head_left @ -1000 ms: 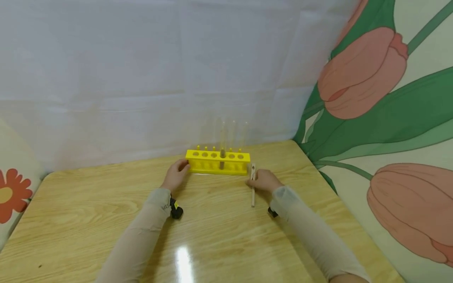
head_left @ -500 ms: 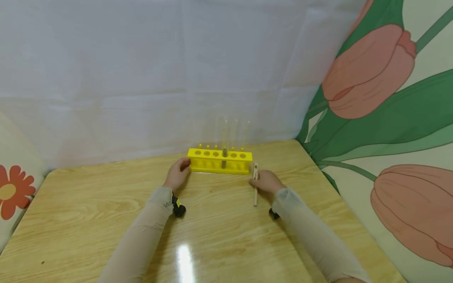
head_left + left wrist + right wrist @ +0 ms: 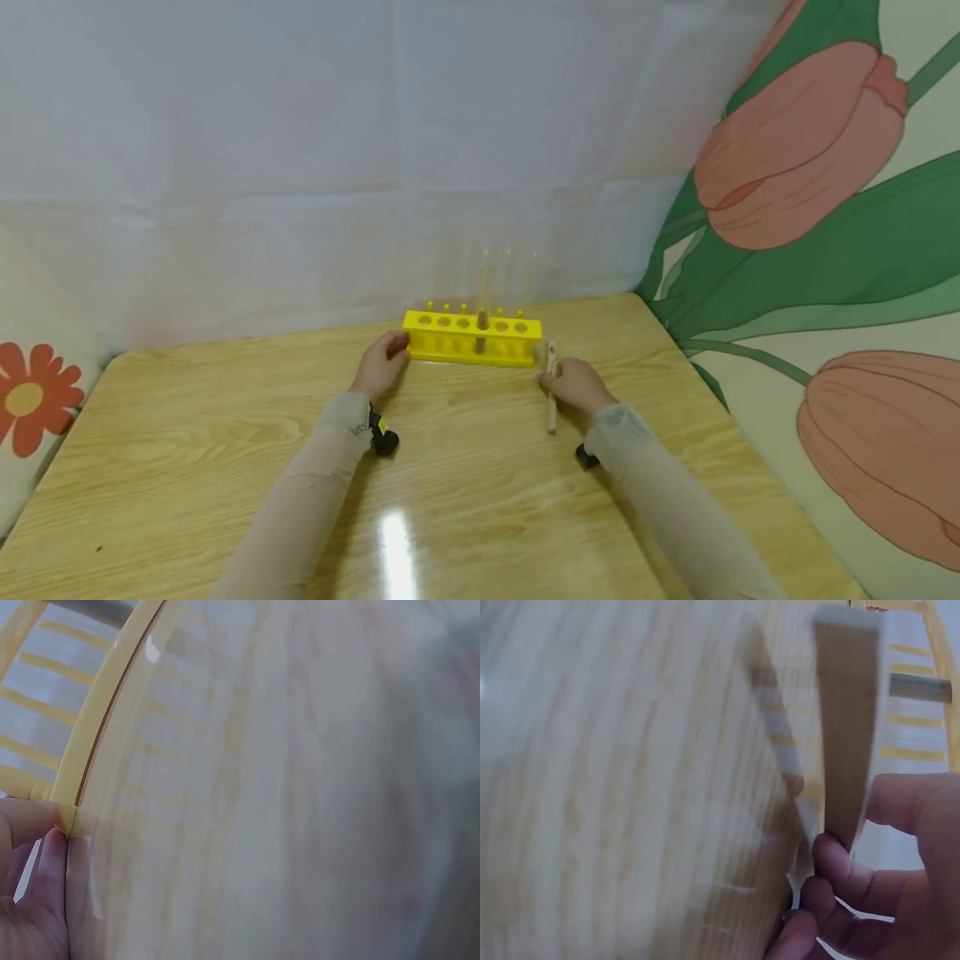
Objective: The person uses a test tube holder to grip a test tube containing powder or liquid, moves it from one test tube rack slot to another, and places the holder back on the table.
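The person's left hand (image 3: 381,367) has the left end of the yellow rack (image 3: 471,335) pinched, pretty much mid-frame, while the right hand (image 3: 579,385) grips a wooden clamp (image 3: 552,407) just right of it.

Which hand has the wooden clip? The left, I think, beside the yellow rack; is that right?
No, the right hand holds the wooden clip, as the head view shows; it is indeed beside the yellow rack.
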### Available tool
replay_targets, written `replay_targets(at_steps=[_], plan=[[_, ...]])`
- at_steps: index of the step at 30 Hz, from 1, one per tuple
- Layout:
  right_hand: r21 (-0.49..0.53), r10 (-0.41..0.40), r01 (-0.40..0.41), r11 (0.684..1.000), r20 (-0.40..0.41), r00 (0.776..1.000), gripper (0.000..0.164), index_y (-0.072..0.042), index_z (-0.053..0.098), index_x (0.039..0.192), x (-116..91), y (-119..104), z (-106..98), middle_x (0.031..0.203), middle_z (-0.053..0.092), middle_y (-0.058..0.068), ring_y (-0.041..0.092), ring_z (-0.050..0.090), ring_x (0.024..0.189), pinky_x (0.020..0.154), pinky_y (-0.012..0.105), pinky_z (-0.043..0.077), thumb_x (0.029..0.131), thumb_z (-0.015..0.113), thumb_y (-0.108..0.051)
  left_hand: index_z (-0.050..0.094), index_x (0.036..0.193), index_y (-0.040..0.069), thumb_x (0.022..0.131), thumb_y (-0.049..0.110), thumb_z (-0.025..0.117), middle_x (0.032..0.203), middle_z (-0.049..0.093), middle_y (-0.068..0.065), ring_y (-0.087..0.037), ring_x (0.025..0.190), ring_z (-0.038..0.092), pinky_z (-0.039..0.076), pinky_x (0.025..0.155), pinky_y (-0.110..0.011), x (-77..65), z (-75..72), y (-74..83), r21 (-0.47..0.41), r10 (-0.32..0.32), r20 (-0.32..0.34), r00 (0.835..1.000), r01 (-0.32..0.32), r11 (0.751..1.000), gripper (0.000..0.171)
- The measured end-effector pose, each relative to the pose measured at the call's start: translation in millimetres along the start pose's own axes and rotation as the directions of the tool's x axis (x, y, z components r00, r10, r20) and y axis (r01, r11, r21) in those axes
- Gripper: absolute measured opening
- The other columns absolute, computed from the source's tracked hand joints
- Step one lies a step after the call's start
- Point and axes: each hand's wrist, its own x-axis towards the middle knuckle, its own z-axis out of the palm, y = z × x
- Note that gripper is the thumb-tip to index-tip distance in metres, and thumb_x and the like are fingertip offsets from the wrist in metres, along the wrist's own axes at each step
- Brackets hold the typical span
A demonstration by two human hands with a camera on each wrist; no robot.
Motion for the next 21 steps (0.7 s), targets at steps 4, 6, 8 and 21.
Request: replay_targets(at_steps=[4, 6, 8, 21], plan=[[0.051, -0.008, 0.010, 0.999, -0.040, 0.999, 0.032, -0.008, 0.055, 0.071, -0.4, 2.5, -1.0, 0.063, 0.050, 0.001, 0.016, 0.046, 0.058, 0.052, 0.025, 0.040, 0.095, 0.066, -0.027, 0.054, 0.135, -0.010, 0.101, -0.004, 0.055, 0.134, 0.058, -0.029, -0.042, 0.128, 0.053, 0.041, 0.111, -0.051, 0.7, 0.2, 0.3, -0.005, -0.001, 0.005, 1.000, 0.001, 1.000, 0.034], [0.053, -0.019, 0.023, 0.998, -0.066, 0.998, 0.032, -0.008, 0.054, 0.070, -0.2, 3.8, -1.6, 0.062, 0.049, 0.001, 0.015, 0.046, 0.057, 0.051, 0.025, 0.039, 0.094, 0.065, -0.026, 0.054, 0.134, -0.010, 0.101, -0.004, 0.055, 0.134, 0.058, -0.029, -0.041, 0.128, 0.053, 0.041, 0.112, -0.051, 0.1, -0.2, 1.0, -0.009, -0.001, 0.004, 1.000, 0.001, 1.000, 0.034], [0.044, -0.030, 0.034, 0.998, -0.091, 0.995, 0.032, -0.008, 0.054, 0.069, -0.3, 5.0, -2.9, 0.061, 0.048, 0.000, 0.015, 0.045, 0.057, 0.050, 0.025, 0.039, 0.094, 0.064, -0.025, 0.054, 0.134, -0.010, 0.101, -0.004, 0.056, 0.134, 0.059, -0.029, -0.041, 0.128, 0.054, 0.042, 0.111, -0.051, -0.3, -0.1, 1.9, -0.010, 0.002, 0.004, 1.000, -0.002, 1.000, 0.034], [0.068, -0.052, 0.067, 0.995, -0.197, 0.979, 0.034, -0.005, 0.052, 0.075, -8.6, 4.8, -15.8, 0.064, 0.047, 0.004, 0.017, 0.044, 0.057, 0.053, 0.028, 0.039, 0.102, 0.053, -0.025, 0.054, 0.135, -0.010, 0.101, -0.004, 0.055, 0.135, 0.058, -0.030, -0.042, 0.129, 0.053, 0.042, 0.111, -0.051, -1.0, 0.4, 0.1, -0.007, 0.004, 0.001, 1.000, -0.004, 1.000, 0.035]])
